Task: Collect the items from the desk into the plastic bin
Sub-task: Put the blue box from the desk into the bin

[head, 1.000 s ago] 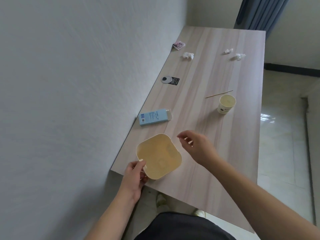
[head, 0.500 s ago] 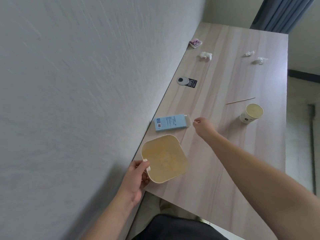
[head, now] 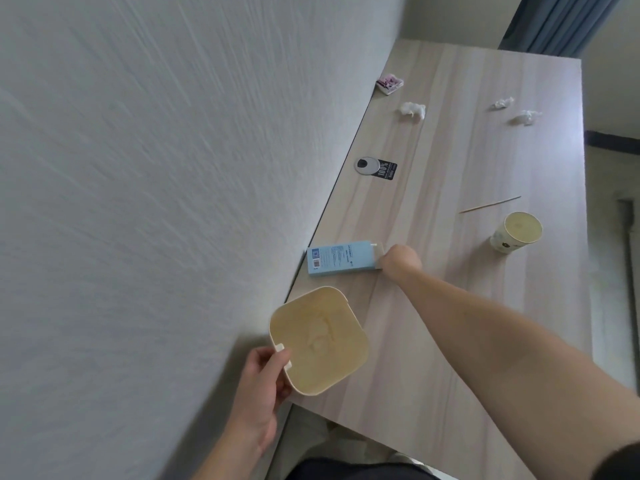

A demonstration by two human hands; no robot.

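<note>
1. Right hand touches the white flap end of the blue box; fingers hidden, so grip cannot be told.
2. Left hand clasps the near rim of the plastic bin, which is empty.
3. Risk: a pinch on the flap alone could tear open or let the box swing.
4. Box lies flat; long axis runs from right hand toward wall.

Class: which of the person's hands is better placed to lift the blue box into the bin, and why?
Right. The right hand is already at the blue box end, while the left hand grips the plastic bin rim, steadying it.
</note>
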